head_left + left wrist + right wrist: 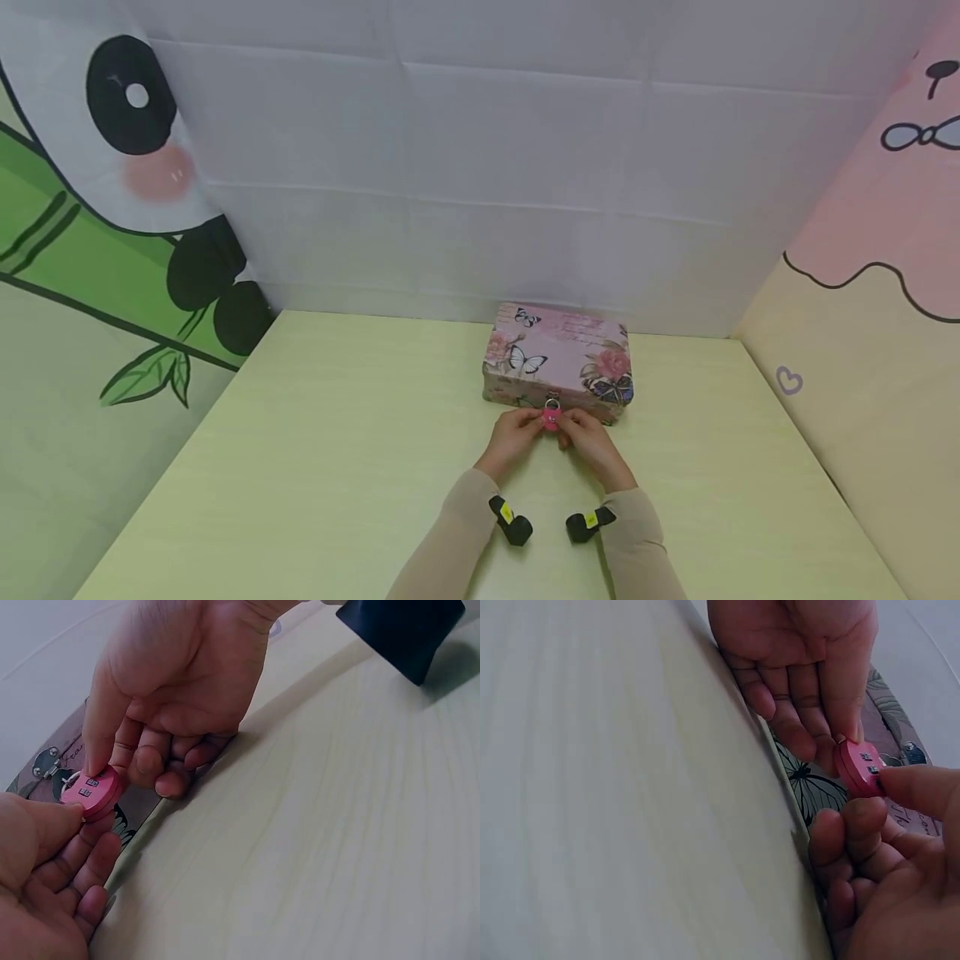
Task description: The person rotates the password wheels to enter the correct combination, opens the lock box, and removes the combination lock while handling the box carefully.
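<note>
A pink combination padlock (552,416) hangs by its metal shackle at the clasp of a lidded box (562,337) printed with butterflies and roses. Its number dials face up in both wrist views. My left hand (514,437) pinches one side of the padlock, with the thumb on top and fingers beneath. On the opposite side, my right hand (597,446) pinches it too; in the right wrist view its thumb (911,786) lies by the dials. The metal clasp (47,761) shows beside the shackle in the left wrist view. Whether the shackle is latched I cannot tell.
The box stands on a pale wood-grained table (360,433), close to the white cloth wall (510,167) behind. Cartoon-printed panels rise on the left and right. Each sleeved wrist wears a black camera (517,529) with a yellow label.
</note>
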Tool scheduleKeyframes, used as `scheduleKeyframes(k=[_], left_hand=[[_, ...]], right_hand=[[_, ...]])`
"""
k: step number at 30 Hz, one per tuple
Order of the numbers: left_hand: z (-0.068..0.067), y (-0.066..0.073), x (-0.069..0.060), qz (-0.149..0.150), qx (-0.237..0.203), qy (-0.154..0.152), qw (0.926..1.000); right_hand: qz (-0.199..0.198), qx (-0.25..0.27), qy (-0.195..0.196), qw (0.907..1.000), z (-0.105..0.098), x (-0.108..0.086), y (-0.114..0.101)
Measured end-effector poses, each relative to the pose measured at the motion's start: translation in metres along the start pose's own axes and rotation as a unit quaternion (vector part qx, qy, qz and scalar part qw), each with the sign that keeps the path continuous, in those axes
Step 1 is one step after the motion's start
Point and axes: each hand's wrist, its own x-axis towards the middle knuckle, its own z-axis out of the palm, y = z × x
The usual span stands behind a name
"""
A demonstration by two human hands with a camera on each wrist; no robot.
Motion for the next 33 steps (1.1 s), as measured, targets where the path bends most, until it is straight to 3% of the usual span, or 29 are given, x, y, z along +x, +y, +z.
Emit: scheduleKeyframes(k=[10, 21, 25, 33], left_hand=[[-0.0007, 0.0003, -0.0009, -0.010, -0.019, -0.001, 0.9998], [-0.0016, 0.0025, -0.0018, 0.002, 0.000, 0.002, 1.0000], [-0.0014, 0.0035, -0.0031, 0.001, -0.004, 0.000, 1.0000], [-0.0017, 0.0064, -0.0051, 0.004, -0.008, 0.003, 1.0000]], right_hand=[[-0.002, 0.009, -0.019, 0.9998, -0.0014, 0.0017, 0.0020], [-0.014, -0.013, -0.007, 0.9998, 0.0013, -0.0031, -0.0039], [-0.001, -0.009, -0.013, 0.9999, -0.0006, -0.0014, -0.0025], [0.021, 0.046, -0.032, 0.9982, -0.0070, -0.0019, -0.0046]])
